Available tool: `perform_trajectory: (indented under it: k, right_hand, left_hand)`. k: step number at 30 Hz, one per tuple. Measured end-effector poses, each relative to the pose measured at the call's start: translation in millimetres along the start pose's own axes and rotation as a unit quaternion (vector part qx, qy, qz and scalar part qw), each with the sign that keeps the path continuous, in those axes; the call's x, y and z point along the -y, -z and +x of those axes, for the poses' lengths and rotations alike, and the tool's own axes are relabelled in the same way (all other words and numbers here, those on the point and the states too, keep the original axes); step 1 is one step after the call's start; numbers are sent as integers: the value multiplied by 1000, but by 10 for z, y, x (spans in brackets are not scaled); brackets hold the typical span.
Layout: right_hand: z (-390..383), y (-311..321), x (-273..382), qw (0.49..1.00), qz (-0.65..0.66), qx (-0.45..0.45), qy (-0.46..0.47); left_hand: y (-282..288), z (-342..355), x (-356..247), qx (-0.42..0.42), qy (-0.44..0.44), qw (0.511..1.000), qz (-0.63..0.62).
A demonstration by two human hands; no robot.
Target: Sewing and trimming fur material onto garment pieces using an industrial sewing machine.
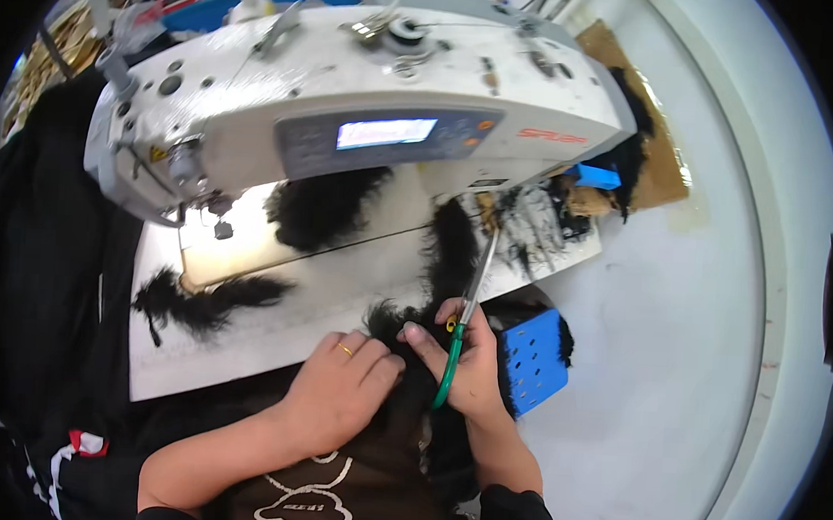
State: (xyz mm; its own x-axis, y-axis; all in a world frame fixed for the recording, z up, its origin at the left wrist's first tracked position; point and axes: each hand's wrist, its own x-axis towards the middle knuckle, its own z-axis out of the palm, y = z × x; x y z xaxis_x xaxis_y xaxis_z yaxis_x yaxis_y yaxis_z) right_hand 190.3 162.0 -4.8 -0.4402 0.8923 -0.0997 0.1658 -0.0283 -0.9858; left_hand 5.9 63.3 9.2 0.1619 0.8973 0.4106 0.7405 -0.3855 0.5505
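Observation:
My right hand [472, 366] holds a pair of scissors [450, 363] with green handles, the blades pointing away from me. The same hand's thumb and fingertip also press at the edge of a black fur strip [453, 248]. Beside it, my left hand [344, 388] has its fingers curled down on the black furry material, a ring on one finger. The part under those fingers is hidden. On the sewing machine's white bed [338, 312] lie another fur strip [226, 302] to the left and a black fur bundle [330, 204] under the machine arm.
The white sewing machine [369, 79] spans the view, its lit needle area [220, 226] at the left. A blue perforated basket [536, 360] stands right of my hand. Dark fabric [41, 240] hangs at the left, and cardboard [662, 150] lies at the far right.

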Motion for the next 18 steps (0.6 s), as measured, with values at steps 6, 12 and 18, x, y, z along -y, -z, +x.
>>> perform_trajectory:
  k: [6, 12, 18]
  right_hand:
    - [65, 491, 208, 989, 7, -133, 62]
    - [503, 1547, 670, 942, -175, -234, 163]
    - [1934, 2589, 1485, 856, -395, -231, 241]
  left_hand:
    - [-226, 231, 16, -21, -30, 998, -45]
    - [-168, 135, 288, -20, 21, 1000, -7]
    - [-153, 32, 564, -68, 58, 996, 22]
